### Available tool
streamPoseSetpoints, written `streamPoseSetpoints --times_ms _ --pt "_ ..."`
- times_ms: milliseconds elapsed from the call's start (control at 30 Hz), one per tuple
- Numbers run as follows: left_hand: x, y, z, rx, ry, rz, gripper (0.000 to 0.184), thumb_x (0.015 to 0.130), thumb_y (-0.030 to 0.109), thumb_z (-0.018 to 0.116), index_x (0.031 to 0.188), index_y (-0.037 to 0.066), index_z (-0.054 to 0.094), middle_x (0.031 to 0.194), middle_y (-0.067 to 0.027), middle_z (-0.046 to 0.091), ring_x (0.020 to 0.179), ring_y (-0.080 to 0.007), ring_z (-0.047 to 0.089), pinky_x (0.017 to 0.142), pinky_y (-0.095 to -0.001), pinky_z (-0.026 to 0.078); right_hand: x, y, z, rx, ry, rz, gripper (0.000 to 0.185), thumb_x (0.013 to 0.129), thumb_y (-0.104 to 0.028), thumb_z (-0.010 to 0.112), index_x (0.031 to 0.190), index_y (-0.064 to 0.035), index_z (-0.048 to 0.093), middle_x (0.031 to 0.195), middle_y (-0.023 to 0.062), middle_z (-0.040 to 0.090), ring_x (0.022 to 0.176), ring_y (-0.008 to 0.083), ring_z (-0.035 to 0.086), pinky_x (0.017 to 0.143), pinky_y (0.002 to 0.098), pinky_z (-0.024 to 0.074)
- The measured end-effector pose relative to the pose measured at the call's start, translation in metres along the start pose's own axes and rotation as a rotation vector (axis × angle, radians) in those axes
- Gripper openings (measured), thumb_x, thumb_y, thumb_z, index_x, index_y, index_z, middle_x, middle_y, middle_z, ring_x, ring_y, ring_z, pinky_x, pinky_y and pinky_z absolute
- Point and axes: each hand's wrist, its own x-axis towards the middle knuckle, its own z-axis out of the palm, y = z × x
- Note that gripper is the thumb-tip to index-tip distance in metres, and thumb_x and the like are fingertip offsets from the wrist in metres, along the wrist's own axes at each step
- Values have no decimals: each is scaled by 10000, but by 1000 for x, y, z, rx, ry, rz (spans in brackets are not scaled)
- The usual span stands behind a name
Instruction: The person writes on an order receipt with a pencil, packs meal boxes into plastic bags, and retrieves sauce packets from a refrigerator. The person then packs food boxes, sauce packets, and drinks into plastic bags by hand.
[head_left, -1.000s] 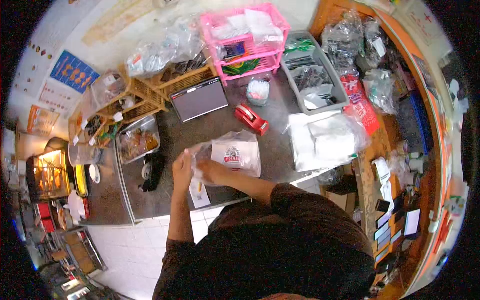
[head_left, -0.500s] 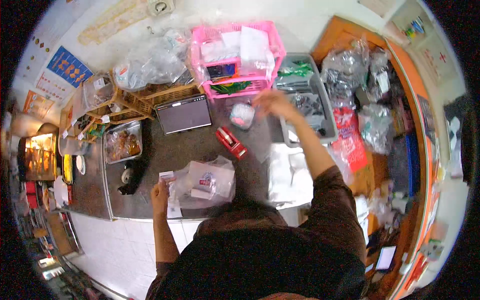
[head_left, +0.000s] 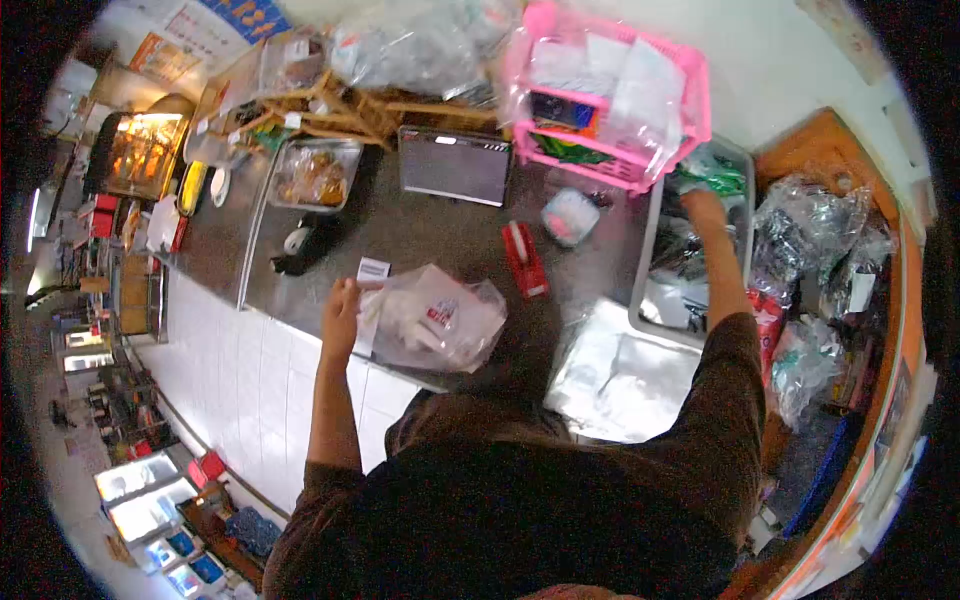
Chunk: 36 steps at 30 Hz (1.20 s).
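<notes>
The left grip (head_left: 342,304) pinches; the right grip (head_left: 703,207) stretches forward.

Plastic bag (head_left: 470,325) milky-clear, red and dark print – tape dispenser (head_left: 522,262) red. Rack (head_left: 610,98) pink, bin (head_left: 640,302) grey, bundle (head_left: 722,180) bright green. Counter (head_left: 440,232) dark grey – floor tiles (head_left: 240,385) white, thin grid lines; sleeves (head_left: 735,370) dark brown.

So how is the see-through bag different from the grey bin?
The see-through bag is clear and crumpled, while the grey bin has solid, firm sides. The bag lies near the counter's front edge; the bin sits farther back, to the right. The left hand grips the bag's end, but the right hand reaches into the bin. Both have things inside.
</notes>
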Motion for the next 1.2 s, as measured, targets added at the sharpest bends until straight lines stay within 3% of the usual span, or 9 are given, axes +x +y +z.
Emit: streamPoseSetpoints --times_ms 133,200,267,400,633,833,900,1033,1200 --pt "8 4 -1 -150 -83 -61 479 1073 424 479 928 44 732 746 63 499 680 -54 412 580 -254 315 -103 -58 -97 376 615 279 193 986 -197 594 1035 -49 707 975 148 746 877 313 723 773 413 556" --pt "12 10 -1 -206 -143 -99 472 1067 430 494 952 44 739 719 75 476 657 -47 392 561 -253 297 -171 -170 -178 1226 756 281 217 1035 -204 552 1038 -32 683 943 125 738 861 261 714 760 368 553" --pt "28 16 2 -266 -214 -117 466 1061 437 509 977 44 745 692 86 453 635 -41 372 543 -253 280 -211 -296 -209 1787 718 -260 241 1045 -212 548 1031 5 651 975 115 726 874 247 706 766 331 553" --pt "35 35 -17 -296 -424 7 469 1056 434 521 1059 29 757 771 36 591 730 -59 490 630 -244 410 -192 -518 -171 1020 283 -515 238 936 -230 638 1074 -47 701 1070 228 704 933 365 698 828 426 538" --pt "81 16 -68 -70 -430 291 374 1028 361 577 1022 33 756 859 -64 722 844 -119 629 732 -311 501 -249 -488 -205 -66 -305 -283 303 849 -285 709 1093 -105 696 1090 165 712 1116 363 643 951 522 490" --pt "55 74 -56 190 -495 722 280 978 292 617 1036 41 726 883 -110 702 834 -222 675 732 -368 514 -260 -498 -246 77 -146 -712 484 767 -312 770 1197 -124 650 1342 123 596 1299 361 513 1055 522 435" --pt "46 76 -40 167 -553 817 282 972 292 622 1055 40 718 926 -115 705 837 -254 680 749 -373 522 -241 -523 -244 495 781 -530 500 780 -280 771 1236 -116 645 1392 114 555 1316 325 495 1006 459 484" --pt "60 52 -32 -220 -774 784 329 962 294 614 1198 73 677 1152 -167 667 1038 -310 657 916 -397 508 -198 -560 -134 1495 208 -106 251 884 -111 638 1121 -52 695 1212 142 673 1149 282 633 965 389 508" --pt "10 -29 23 209 -214 1074 535 928 304 645 1371 21 548 1241 -197 627 1195 -313 590 1045 -385 446 -190 -631 -128 1478 375 -123 212 859 0 549 1026 -37 674 1100 164 675 1131 328 625 1023 423 461"
